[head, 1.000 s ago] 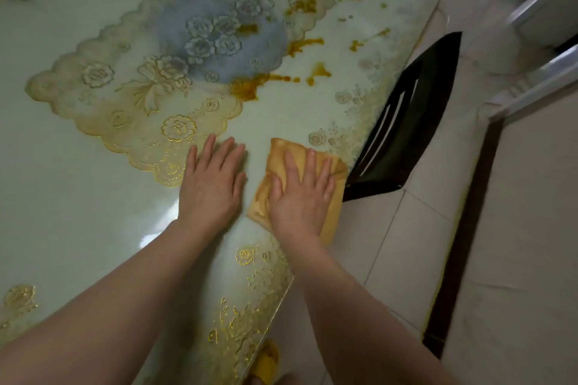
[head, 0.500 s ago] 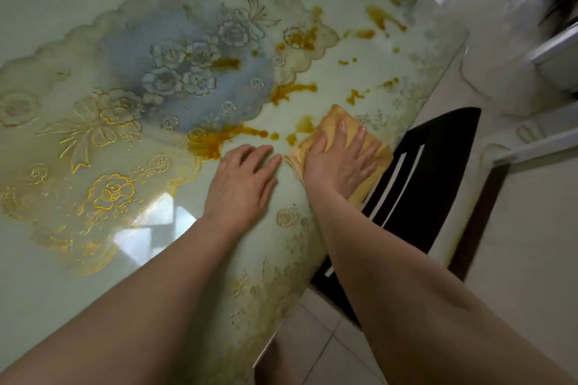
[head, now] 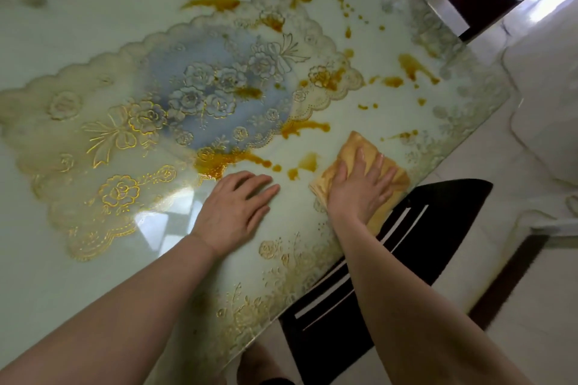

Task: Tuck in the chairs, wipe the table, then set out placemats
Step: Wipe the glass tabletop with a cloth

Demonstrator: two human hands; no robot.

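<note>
- The folded orange cloth (head: 358,145) lies flat on the worktop (head: 78,28), near its right edge.
- Your right hand (head: 359,189) presses down on the cloth, its fingers (head: 379,163) straight and slightly spread, gripping nothing.
- Orange-brown spills (head: 308,129) lie just beyond the cloth and scatter toward the far corner.
- Your left hand (head: 236,209) rests palm-down on the worktop just left of the cloth, fingers straight, empty.
- A lace-patterned mat (head: 215,94) with a blue centre fills the middle.
- A dark chair (head: 438,228) stands at the right edge.
</note>
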